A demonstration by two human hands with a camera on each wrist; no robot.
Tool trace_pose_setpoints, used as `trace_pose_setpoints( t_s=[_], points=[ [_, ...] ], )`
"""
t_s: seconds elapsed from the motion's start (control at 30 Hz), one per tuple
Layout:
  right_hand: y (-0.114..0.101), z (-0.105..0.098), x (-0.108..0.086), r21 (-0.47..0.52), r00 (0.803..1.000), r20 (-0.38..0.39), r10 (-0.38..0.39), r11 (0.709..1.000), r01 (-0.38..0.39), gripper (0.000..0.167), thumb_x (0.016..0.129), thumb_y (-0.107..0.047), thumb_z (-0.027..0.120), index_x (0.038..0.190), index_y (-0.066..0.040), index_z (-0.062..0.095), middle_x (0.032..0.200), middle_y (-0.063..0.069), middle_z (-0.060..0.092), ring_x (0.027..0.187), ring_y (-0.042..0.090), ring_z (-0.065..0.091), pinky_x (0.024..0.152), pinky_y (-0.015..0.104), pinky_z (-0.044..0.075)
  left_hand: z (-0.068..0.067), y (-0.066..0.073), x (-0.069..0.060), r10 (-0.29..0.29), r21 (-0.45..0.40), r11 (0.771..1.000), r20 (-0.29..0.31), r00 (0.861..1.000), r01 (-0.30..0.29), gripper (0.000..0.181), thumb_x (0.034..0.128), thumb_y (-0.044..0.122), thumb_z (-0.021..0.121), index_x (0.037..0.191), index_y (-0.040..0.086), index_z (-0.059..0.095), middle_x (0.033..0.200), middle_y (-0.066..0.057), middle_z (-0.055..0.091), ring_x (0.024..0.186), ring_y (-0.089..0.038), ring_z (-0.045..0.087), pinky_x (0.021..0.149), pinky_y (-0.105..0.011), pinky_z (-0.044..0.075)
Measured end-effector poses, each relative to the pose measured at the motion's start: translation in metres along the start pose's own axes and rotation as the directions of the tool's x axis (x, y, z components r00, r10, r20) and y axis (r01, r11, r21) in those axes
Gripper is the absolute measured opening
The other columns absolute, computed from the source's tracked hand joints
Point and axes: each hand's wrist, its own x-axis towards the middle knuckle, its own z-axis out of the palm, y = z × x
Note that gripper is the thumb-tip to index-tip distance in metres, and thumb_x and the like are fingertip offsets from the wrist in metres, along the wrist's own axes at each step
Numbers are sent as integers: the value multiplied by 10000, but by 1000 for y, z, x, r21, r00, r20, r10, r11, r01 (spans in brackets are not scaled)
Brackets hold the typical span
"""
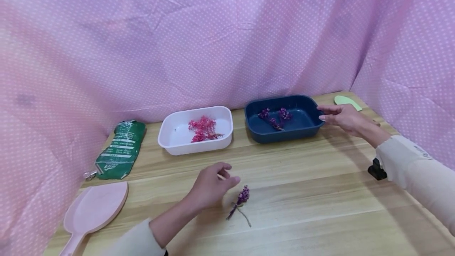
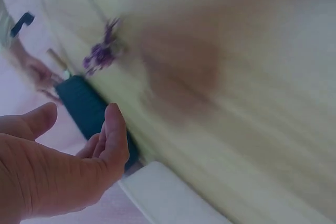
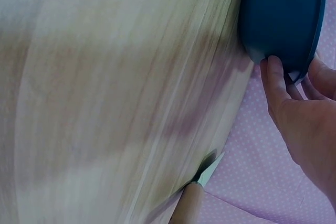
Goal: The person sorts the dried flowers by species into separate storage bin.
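Observation:
My left hand (image 1: 209,187) hovers over the wooden table, its fingers loosely bent with nothing between them. Just right of it lies a small bunch of dried purple flowers (image 1: 243,196), tied with twine. At the right end of a dark blue tray (image 1: 284,137), my right hand (image 1: 343,118) touches the wall and rim with nearly straight fingers; the right wrist view shows its fingertips (image 3: 274,64) against the tray's outside. Inside that tray lie purple dried flower sprigs (image 1: 274,121). Left of it stands a white tray (image 1: 174,149) holding pink-red dried flowers (image 1: 202,127).
A green printed pouch (image 1: 122,149) lies at the left, above a pink scoop-shaped piece (image 1: 97,206) with a handle. Behind my right hand is a tool with a light green blade (image 1: 346,101) and a wooden handle (image 3: 187,205). Pink dotted cloth (image 1: 213,50) hangs behind the table.

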Motion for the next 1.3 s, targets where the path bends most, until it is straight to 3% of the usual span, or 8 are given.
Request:
trace_pose_setpoints(
  t_s=[0.17, 0.3, 0.53, 0.67, 0.73, 0.97, 1.17, 1.3],
  points=[
    [-1, 0, 0, -18, 1000, -11, 8, 1000, -9, 635, 951, -174, 621, 1469, 31, 317, 1517, 230, 270, 1054, -109, 504, 899, 162, 485, 7, -14, -12, -2, 64, 998, 12, 1000, 1, 536, 822, 311, 768, 1210, -22, 607, 898, -56, 604, 814, -177, 558, 675, -308, 507],
    [-2, 0, 0, -51, 1000, -16, 8, 999, -9, 640, 949, -198, 626, 1468, 26, 325, 1519, 220, 283, 1251, 94, 457, 901, 159, 482, 17, -19, -16, 0, 105, 994, 19, 1000, -2, 553, 749, 316, 830, 1136, -27, 633, 850, -55, 562, 778, -177, 505, 674, -295, 467],
    [-2, 0, -1, -51, 1000, -6, 10, 999, -11, 622, 960, -183, 607, 1470, 26, 319, 1521, 218, 280, 1327, 205, 389, 907, 153, 474, 29, -21, -15, 90, 208, 974, 7, 996, -90, 461, 688, 185, 865, 1065, -12, 687, 795, -28, 520, 709, -141, 464, 616, -253, 422],
    [-4, 0, 0, -33, 1000, -11, 14, 999, -14, 623, 958, -169, 609, 1467, 35, 313, 1523, 220, 271, 1367, 302, 308, 877, 128, 478, 30, -20, -14, 143, 229, 963, 23, 989, -144, 337, 705, 24, 804, 1030, 31, 717, 788, 7, 557, 719, -108, 488, 622, -248, 452],
    [-3, 0, 0, -27, 1000, -12, 17, 999, -17, 619, 961, -161, 604, 1468, 37, 309, 1524, 223, 264, 1368, 287, 309, 869, 121, 480, 30, -20, -14, 159, 233, 959, 35, 987, -163, 317, 712, -46, 750, 1015, 44, 729, 771, 22, 568, 713, -94, 497, 619, -236, 455],
    [-3, 0, 2, -5, 1000, 5, 28, 1000, -28, 610, 971, -130, 581, 1478, 30, 284, 1539, 222, 225, 1392, 337, 250, 854, 99, 470, 27, -20, -13, 176, 191, 963, 85, 981, -190, 354, 707, -125, 668, 1016, 36, 734, 736, 26, 579, 693, -88, 506, 602, -212, 449],
    [-3, -1, 2, -14, 999, 13, 29, 999, -29, 600, 974, -115, 571, 1481, 28, 282, 1543, 220, 217, 1395, 354, 234, 851, 90, 464, 22, -19, -7, 170, 67, 981, 124, 977, -180, 304, 745, -105, 708, 1033, -5, 715, 692, 30, 585, 644, -63, 507, 545, -195, 467],
    [-3, -1, 2, -11, 1000, 10, 26, 1000, -26, 604, 971, -125, 579, 1477, 34, 288, 1538, 224, 223, 1391, 354, 241, 853, 96, 468, 16, -10, 0, 145, -16, 989, 127, 981, -144, 289, 772, -63, 736, 1052, 8, 712, 714, 10, 603, 677, -91, 536, 513, -202, 478]
  ],
)
